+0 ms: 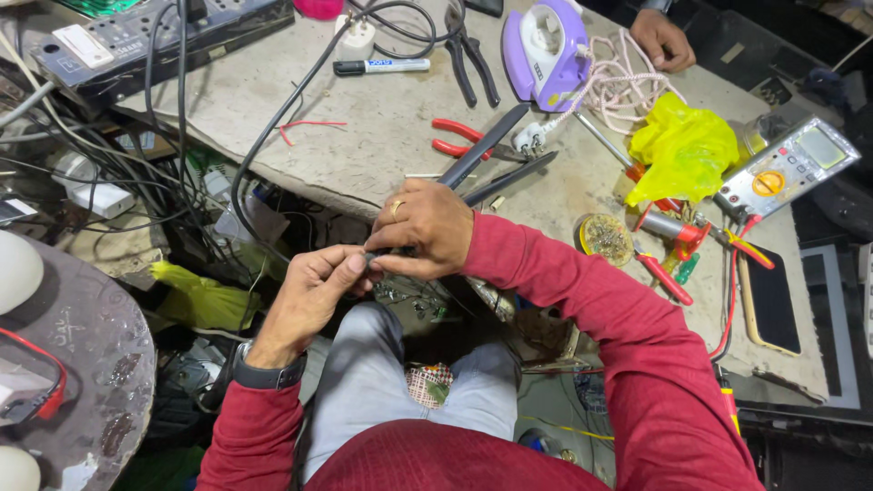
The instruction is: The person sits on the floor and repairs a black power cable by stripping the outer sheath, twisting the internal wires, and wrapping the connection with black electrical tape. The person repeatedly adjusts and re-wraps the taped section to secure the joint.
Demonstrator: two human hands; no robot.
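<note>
Both my hands met over my lap, pinching a small dark part at the near end of a hair straightener.

My right hand (426, 229), a gold ring on one finger, curled over the straightener (486, 164), whose two slim dark plates ran up onto the rough grey worktable (364, 145) and splayed apart there. My left hand (314, 291) pressed thumb and fingertips together on the same small grey piece; its exact shape was hidden by my fingers. Red-handled pliers (459, 136) lay just beside the plates. Farther off sat a smooth lilac iron (546, 50) on coiled pale cord, crumpled yellow plastic (682, 150), and a boxy multimeter (789, 168).
</note>
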